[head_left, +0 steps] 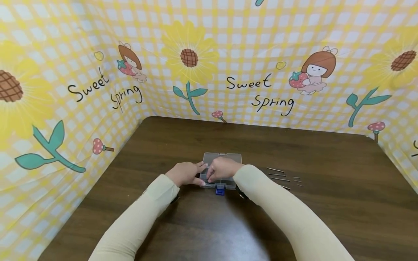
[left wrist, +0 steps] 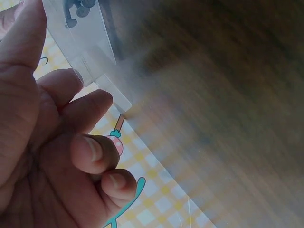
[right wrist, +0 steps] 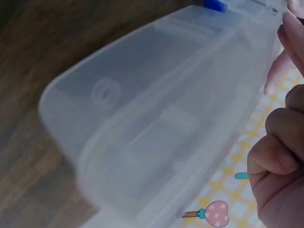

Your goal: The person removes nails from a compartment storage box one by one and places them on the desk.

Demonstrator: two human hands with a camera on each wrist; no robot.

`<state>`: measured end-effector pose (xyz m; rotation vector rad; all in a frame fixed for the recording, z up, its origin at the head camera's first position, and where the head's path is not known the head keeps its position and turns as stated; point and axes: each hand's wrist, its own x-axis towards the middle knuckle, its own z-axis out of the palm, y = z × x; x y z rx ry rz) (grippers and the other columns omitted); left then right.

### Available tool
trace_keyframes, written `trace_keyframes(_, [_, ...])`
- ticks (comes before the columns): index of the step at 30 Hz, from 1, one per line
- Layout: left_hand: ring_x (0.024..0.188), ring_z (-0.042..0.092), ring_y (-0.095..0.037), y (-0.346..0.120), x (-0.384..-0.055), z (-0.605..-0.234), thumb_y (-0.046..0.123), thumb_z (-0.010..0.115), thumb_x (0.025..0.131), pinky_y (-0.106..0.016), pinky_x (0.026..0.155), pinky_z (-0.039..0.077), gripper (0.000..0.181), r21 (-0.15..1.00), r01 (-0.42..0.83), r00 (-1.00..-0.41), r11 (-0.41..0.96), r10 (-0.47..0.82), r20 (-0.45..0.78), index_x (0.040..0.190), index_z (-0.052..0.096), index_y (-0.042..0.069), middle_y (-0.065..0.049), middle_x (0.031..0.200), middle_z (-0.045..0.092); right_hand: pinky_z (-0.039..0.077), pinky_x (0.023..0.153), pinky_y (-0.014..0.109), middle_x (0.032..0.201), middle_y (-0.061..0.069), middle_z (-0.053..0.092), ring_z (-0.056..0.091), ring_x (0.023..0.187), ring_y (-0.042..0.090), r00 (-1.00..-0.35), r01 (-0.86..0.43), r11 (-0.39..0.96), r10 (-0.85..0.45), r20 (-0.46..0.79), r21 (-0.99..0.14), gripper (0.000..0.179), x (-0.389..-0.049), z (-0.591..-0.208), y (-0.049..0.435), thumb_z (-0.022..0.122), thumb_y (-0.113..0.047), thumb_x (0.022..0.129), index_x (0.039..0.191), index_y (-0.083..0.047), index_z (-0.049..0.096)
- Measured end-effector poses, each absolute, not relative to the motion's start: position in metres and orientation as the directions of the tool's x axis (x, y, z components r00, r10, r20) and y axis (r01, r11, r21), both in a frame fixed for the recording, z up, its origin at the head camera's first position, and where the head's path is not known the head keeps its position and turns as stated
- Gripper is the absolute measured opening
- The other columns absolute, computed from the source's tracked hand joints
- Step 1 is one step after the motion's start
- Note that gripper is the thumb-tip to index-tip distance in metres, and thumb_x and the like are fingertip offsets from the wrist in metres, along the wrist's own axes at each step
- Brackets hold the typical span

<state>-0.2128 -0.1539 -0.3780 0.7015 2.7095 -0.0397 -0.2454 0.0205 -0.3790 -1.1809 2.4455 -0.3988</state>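
Plainly, the box (head_left: 226, 182) lies beneath; both hands (head_left: 184, 174) (head_left: 223, 167) overlap it.

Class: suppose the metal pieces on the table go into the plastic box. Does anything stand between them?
Yes: in the head view, the right sleeve lies between the metal pieces and the plastic box, and the right hand reaches over the box.
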Motion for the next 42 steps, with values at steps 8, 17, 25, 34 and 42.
trace_keyframes(8, [0.107,0.061,-0.03,-0.151,-0.213,-0.375,0.05,0.063,0.086,-0.043,0.075,0.053,0.077,0.036,0.48,-0.823,0.876,0.464,-0.328,0.148,0.039,0.012,-0.008,0.149,0.039,0.052,0.083,0.036,0.096,-0.006,0.072,0.064,0.099,0.015,-0.587,-0.7,0.64,-0.769,-0.255,-0.317,0.016,-0.241,-0.38,0.015,0.07,-0.009,0.084,0.096,-0.016,0.078])
trace_keyframes(17, [0.093,0.063,-0.024,-0.149,-0.214,-0.377,0.05,0.062,0.086,-0.037,0.067,0.051,0.076,0.031,0.482,-0.821,0.876,0.463,-0.334,0.149,0.037,0.014,-0.006,0.15,0.038,0.053,0.079,0.034,0.093,-0.007,0.072,0.065,0.092,0.014,-0.606,-0.72,0.654,-0.756,-0.248,-0.232,0.012,-0.238,-0.383,0.015,0.071,-0.011,0.085,0.092,-0.017,0.078])
trace_keyframes(25, [0.069,0.058,-0.019,-0.149,-0.214,-0.376,0.05,0.06,0.087,-0.033,0.059,0.046,0.077,0.028,0.473,-0.819,0.881,0.451,-0.355,0.15,0.035,0.015,-0.007,0.151,0.036,0.053,0.071,0.031,0.081,-0.008,0.069,0.061,0.076,0.008,-0.6,-0.731,0.64,-0.768,-0.223,-0.236,0.007,-0.238,-0.388,0.015,0.07,-0.016,0.088,0.084,-0.016,0.076])
trace_keyframes(34, [0.074,0.061,-0.022,-0.151,-0.214,-0.379,0.051,0.059,0.087,-0.036,0.064,0.05,0.076,0.021,0.483,-0.816,0.875,0.459,-0.351,0.149,0.036,0.014,-0.007,0.151,0.036,0.053,0.073,0.03,0.084,-0.008,0.07,0.062,0.077,0.007,-0.592,-0.738,0.631,-0.775,-0.221,-0.238,0.009,-0.236,-0.385,0.013,0.068,-0.017,0.09,0.088,-0.017,0.076])
trace_keyframes(42, [0.101,0.063,-0.031,-0.152,-0.214,-0.38,0.05,0.06,0.087,-0.041,0.075,0.052,0.076,0.051,0.475,-0.814,0.879,0.461,-0.353,0.149,0.037,0.012,-0.01,0.151,0.037,0.051,0.074,0.029,0.082,-0.01,0.066,0.058,0.075,0.005,-0.601,-0.723,0.646,-0.763,-0.239,-0.243,0.008,-0.236,-0.373,0.014,0.068,-0.02,0.09,0.086,-0.017,0.075])
